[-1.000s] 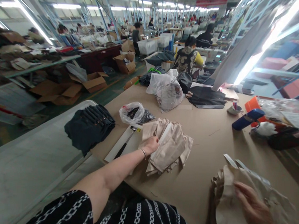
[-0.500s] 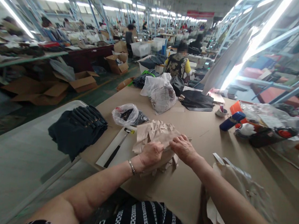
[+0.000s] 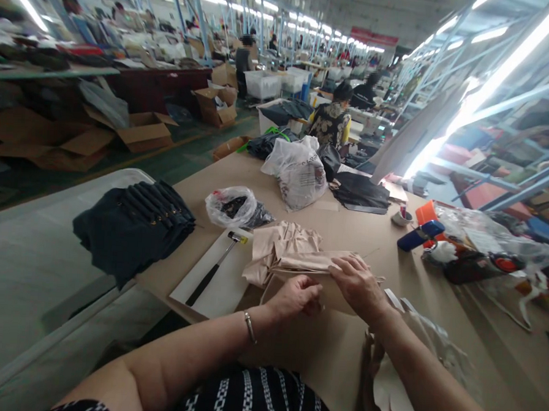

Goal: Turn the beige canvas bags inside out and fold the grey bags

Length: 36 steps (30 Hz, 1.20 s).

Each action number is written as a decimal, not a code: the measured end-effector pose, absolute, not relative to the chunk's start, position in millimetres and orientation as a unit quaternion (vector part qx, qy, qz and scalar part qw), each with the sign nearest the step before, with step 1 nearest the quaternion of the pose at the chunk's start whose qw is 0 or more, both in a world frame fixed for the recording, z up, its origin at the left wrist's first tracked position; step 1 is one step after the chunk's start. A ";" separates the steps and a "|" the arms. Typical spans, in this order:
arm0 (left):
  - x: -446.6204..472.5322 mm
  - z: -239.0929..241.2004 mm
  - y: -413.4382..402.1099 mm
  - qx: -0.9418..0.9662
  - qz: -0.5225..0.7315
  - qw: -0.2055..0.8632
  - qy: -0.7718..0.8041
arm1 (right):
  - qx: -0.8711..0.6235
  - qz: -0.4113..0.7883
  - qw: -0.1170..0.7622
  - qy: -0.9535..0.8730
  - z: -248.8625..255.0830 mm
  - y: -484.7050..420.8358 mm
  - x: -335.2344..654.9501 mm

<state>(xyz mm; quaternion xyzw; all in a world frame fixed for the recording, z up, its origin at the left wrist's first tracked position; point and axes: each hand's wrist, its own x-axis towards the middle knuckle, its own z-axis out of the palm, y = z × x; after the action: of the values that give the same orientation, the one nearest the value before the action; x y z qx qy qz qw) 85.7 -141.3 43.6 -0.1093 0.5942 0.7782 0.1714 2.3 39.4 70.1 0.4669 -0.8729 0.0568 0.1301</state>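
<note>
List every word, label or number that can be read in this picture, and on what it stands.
None can be read for certain.
White plastic bag: dark print, blurred, perhaps "CLASS".
Red banner far back: lettering too small to read.
Beige pieces under the left hand and right hand: no print seen.

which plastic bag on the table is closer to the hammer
The small clear plastic bag holding dark pieces, just beyond the hammer; the larger white bag sits farther back.

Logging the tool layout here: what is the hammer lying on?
The hammer lies flat on a white board on the table, left of the beige pieces. The board hides whatever is beneath it.
</note>
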 end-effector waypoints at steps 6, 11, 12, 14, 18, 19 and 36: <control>64.8 43.2 -133.3 -0.256 0.894 0.194 0.312 | 0.424 0.074 0.160 -0.889 71.2 23.1 31.9; 65.0 35.7 -138.3 -0.228 0.883 0.190 0.363 | 0.350 0.097 0.184 -0.914 64.7 18.6 49.3; 66.6 32.6 -139.0 -0.211 0.882 0.195 0.374 | 0.340 0.112 0.178 -0.917 61.2 18.4 51.8; 69.1 27.5 -140.1 -0.180 0.879 0.206 0.391 | 0.316 0.150 0.151 -0.924 52.3 18.1 56.5; 69.3 27.2 -141.4 -0.132 0.863 0.204 0.442 | 0.246 0.241 0.076 -0.936 34.4 15.5 66.1; 69.0 29.0 -141.4 -0.122 0.856 0.196 0.463 | 0.236 0.261 0.060 -0.934 31.3 14.7 68.0; 74.3 38.6 -132.9 -0.121 0.780 0.195 0.583 | -0.033 0.750 -0.266 -0.605 13.8 31.5 73.5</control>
<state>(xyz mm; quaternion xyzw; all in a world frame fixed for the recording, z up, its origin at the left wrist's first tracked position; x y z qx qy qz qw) 74.3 -132.9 38.6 -0.1208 0.5826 0.7796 0.1953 73.5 31.5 13.8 -0.0334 -0.6049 0.7499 -0.2657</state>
